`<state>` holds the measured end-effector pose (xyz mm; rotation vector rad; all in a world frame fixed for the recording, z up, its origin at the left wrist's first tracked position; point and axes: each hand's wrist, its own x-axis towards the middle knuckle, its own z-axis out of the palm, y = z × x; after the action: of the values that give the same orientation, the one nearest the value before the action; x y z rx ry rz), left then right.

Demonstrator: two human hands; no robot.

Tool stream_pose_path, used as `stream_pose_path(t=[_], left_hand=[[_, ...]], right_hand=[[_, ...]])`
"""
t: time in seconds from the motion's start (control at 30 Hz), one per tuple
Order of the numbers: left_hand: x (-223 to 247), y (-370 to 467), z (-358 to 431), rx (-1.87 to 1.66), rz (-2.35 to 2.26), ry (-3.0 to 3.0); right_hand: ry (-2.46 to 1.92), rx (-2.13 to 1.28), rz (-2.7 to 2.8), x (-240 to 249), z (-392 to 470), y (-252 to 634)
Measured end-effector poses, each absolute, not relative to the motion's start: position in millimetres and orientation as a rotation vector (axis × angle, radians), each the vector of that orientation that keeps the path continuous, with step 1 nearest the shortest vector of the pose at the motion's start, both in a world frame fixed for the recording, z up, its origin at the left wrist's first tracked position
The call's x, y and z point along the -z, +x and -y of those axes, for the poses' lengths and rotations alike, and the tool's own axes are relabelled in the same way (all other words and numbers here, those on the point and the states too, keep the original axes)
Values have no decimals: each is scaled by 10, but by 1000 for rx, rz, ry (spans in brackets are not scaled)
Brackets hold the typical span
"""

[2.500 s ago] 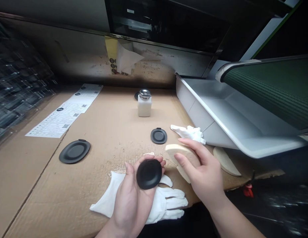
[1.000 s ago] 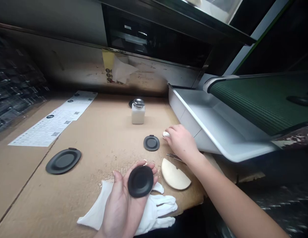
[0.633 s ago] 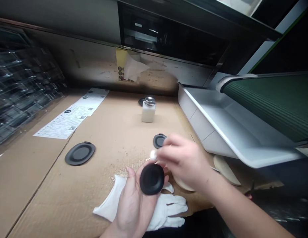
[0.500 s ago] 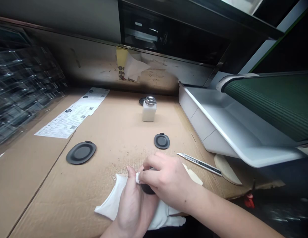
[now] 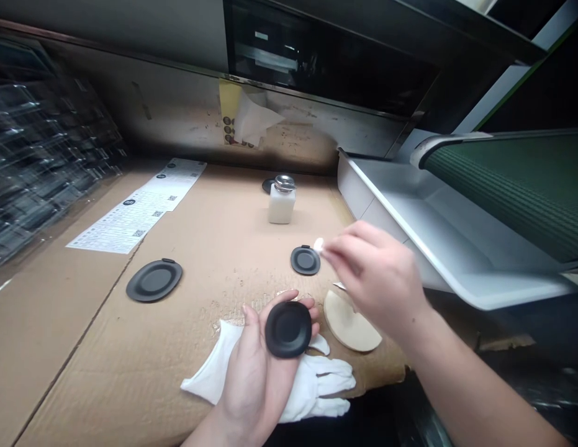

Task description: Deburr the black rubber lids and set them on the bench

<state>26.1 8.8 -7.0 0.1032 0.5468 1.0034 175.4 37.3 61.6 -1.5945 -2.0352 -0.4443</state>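
Two hands are well apart. The left hand (image 5: 256, 372) is palm up, its fingers loose, with a round black plate (image 5: 289, 330) lying on it. The right hand (image 5: 384, 279) pinches a small white wad (image 5: 319, 244) close to a tabbed black plate (image 5: 305, 260); whether they touch is hard to tell. A flat palm and a light pinch should work best, with the left thumb off the plate's face. Brown cardboard (image 5: 214, 223) makes the top, and a white glove (image 5: 333, 382) lies below the left hand. Far off stands a pump bottle (image 5: 282, 208); left, clear plastic trays (image 5: 51, 149); right, a pale bin (image 5: 363, 198) and a green belt (image 5: 516, 174).
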Motion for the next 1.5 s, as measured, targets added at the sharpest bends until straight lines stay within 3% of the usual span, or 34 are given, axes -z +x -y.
stream_pose_path(t=[0.1, 0.27, 0.57, 0.8, 1.07, 1.23, 1.5], left_hand=[[41, 259, -91, -1010, -585, 98], [29, 262, -88, -1019, -610, 70], [49, 273, -91, -1037, -564, 116], [55, 273, -69, -1036, -570, 157], [42, 273, -58, -1007, -552, 108], [54, 269, -55, -1041, -575, 130], [51, 266, -65, -995, -585, 166]], right_hand=[[-1816, 612, 2131, -434, -571, 2101], [-1843, 518, 2253, -24, -701, 2440], [-1766, 87, 2281, -80, 215, 2066], [-1727, -118, 2042, -36, 290, 2108], [-1187, -45, 2020, -144, 147, 1542], [-1228, 141, 2000, 6, 38, 1347], [-1143, 68, 2123, 1, 61, 1342]])
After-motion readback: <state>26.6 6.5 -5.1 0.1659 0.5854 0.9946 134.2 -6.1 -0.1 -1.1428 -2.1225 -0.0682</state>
